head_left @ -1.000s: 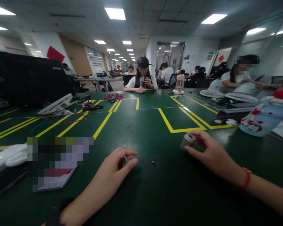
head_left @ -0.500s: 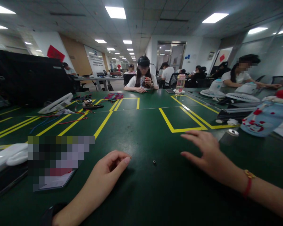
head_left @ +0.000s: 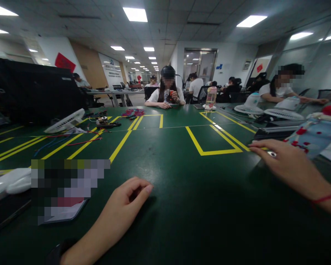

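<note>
My left hand (head_left: 131,193) rests on the green tabletop (head_left: 165,228) with its fingers loosely curled and the thumb close to the index finger; nothing shows in it. At the right, my right hand (head_left: 289,162) is raised over a small cylinder with a silver top (head_left: 271,154), whose body is mostly covered. The fingertips of that hand are drawn together, and what they hold, if anything, is too small to make out. A red bracelet (head_left: 324,198) circles the right wrist.
A light-blue patterned container (head_left: 316,134) stands beyond my right hand, near white fans (head_left: 283,110). Left lie a blurred phone-like slab (head_left: 63,217), a white device (head_left: 11,184) and loose wires (head_left: 85,141). A person (head_left: 167,90) sits opposite. Yellow tape (head_left: 220,152) marks the table.
My right hand has moved right and its spread fingers have come together. The small dark cylindrical piece between my hands is gone from the table. My left hand has stayed put.
</note>
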Demonstrator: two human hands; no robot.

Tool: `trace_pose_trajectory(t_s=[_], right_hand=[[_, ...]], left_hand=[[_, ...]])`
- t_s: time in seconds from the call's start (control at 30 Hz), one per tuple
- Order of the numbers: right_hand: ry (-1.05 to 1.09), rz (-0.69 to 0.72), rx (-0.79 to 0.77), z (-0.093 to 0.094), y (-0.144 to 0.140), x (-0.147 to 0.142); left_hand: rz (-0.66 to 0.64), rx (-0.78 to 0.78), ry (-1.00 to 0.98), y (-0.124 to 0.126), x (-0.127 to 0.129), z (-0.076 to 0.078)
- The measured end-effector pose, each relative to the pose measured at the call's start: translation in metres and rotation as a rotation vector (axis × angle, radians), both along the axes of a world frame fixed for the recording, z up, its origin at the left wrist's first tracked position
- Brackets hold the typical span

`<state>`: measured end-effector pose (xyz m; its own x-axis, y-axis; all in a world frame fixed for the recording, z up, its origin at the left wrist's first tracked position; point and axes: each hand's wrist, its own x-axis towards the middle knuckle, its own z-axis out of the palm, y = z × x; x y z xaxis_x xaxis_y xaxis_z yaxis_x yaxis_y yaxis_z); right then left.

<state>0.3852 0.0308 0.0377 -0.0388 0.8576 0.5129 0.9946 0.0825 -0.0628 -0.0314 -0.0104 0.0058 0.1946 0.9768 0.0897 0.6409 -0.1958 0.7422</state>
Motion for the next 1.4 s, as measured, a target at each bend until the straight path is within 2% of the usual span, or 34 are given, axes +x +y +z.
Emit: trace_pose_trajectory(t_s=[0.07,0.17,0.47,0.6,0.7,0.8,0.9,0.97,1.07,1.13,1.23,1.4], right_hand=[[-0.059,-0.125,-0.008,-0.003,0.000,0.039],[-0.057,-0.203,-0.022,-0.011,-0.001,0.068],[0.033,-0.233,-0.189,-0.009,0.011,0.071],[0.197,-0.229,-0.195,-0.013,0.005,0.073],[0.211,-0.255,-0.208,-0.020,-0.002,0.067],[0.157,-0.164,-0.088,-0.027,-0.007,0.045],[0.196,0.104,0.067,-0.028,-0.013,-0.005],[0.281,0.322,0.003,-0.025,-0.018,-0.053],[0.381,0.611,-0.181,-0.020,-0.026,-0.125],[0.428,0.756,-0.271,-0.020,-0.028,-0.159],[0.495,0.833,-0.352,-0.029,-0.029,-0.179],[0.719,0.743,-0.439,-0.047,-0.028,-0.174]], left_hand=[[0.001,0.001,-0.004,0.000,0.000,-0.001],[-0.002,-0.002,-0.012,0.000,0.000,-0.001],[-0.016,-0.011,-0.008,-0.002,0.000,0.000],[-0.024,-0.010,-0.008,-0.003,-0.001,0.001],[-0.027,-0.014,-0.013,-0.002,-0.002,0.001],[-0.019,-0.021,0.005,-0.001,-0.001,0.002],[-0.005,-0.014,0.038,0.000,0.002,0.002],[0.005,-0.008,0.052,0.000,0.003,0.002],[0.007,-0.003,0.052,0.000,0.002,0.000],[0.005,0.005,0.052,0.000,-0.001,-0.001],[-0.001,0.016,0.055,0.000,-0.001,-0.002],[-0.053,0.121,0.030,0.003,0.024,0.011]])
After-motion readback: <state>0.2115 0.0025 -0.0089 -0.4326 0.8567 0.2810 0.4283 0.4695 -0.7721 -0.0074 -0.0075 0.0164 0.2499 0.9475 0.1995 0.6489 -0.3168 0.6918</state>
